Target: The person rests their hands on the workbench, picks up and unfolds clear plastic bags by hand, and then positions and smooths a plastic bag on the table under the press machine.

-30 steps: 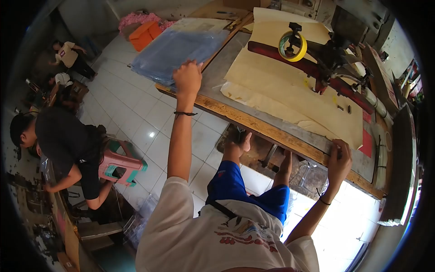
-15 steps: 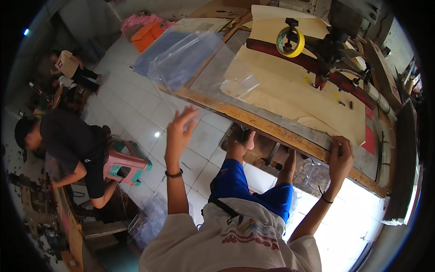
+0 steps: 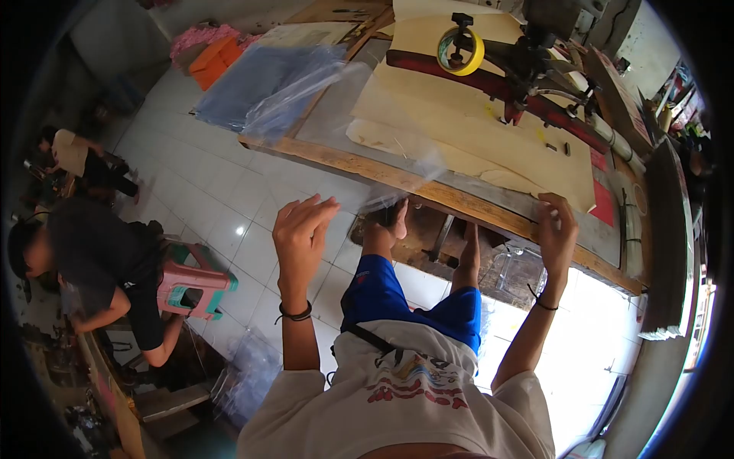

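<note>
My left hand (image 3: 300, 239) is raised in front of the table's near edge, over the tiled floor. Its fingers are loosely bent, with nothing visible between them. At the wooden front edge of the table (image 3: 336, 160), my right hand (image 3: 558, 229) hovers or rests with fingers curved and apart; whether it touches the edge is unclear. A clear plastic sheet (image 3: 409, 176) droops over that edge between my hands. More plastic sheets (image 3: 264, 84) lie stacked at the table's left end. Tan paper (image 3: 428, 107) covers much of the tabletop.
A dark red bar (image 3: 478, 80) on a black metal mount spans the table, with a yellow tape roll (image 3: 472, 57) hanging on it. An orange box (image 3: 214, 63) stands behind. To the left, a person (image 3: 99, 252) sits on a pink-and-green stool (image 3: 195, 283); another person (image 3: 84, 161) is farther back.
The clear sheet has shifted toward me and now hangs over the front edge. My left hand has turned and its fingers have drawn closer together. The view has shifted slightly.
</note>
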Available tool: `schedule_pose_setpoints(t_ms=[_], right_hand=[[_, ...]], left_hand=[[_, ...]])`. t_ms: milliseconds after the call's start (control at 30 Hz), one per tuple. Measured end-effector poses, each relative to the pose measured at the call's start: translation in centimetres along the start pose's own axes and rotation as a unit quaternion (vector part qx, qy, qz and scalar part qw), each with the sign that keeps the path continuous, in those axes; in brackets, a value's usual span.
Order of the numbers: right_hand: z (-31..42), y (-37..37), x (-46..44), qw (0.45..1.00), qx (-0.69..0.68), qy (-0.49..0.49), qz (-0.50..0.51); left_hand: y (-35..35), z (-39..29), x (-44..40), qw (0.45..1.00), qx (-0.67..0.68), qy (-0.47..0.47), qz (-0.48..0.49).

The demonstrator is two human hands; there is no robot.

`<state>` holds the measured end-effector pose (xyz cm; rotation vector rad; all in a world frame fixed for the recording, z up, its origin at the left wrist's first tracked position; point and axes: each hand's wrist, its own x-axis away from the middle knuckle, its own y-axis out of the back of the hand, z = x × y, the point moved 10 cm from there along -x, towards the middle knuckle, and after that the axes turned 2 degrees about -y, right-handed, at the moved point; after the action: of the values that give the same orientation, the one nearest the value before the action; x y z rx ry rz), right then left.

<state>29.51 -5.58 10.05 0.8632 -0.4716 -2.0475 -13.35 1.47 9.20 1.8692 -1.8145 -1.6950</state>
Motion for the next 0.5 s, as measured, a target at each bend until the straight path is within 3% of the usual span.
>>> schedule_pose_setpoints(t_ms=[67,133,200,400,500], right_hand=[[4.6,-1.1,-0.1,0.993,0.002,0.11,0.034],[9.3,-3.6,-0.1,0.972,-0.007,0.193,0.132],[12.2,-6.3,-0.5,0.954,-0.018,0.229,0.193],[9.4,-13.3,-3.6,0.906,-0.03,0.306,0.291],[8.2,-12.6,-3.4,0.925,-0.05,0.241,0.288]], left_hand=[[0.0,-1.1,-0.2,0.999,0.021,-0.025,-0.011],[0.0,-1.8,-0.1,0.998,0.046,-0.038,-0.015],[-0.3,-2.0,-1.0,0.996,0.074,-0.037,-0.024],[-0.9,-2.3,-2.1,0.994,0.071,-0.081,0.016],[-0.2,-1.2,-1.2,0.997,0.068,-0.022,0.025]])
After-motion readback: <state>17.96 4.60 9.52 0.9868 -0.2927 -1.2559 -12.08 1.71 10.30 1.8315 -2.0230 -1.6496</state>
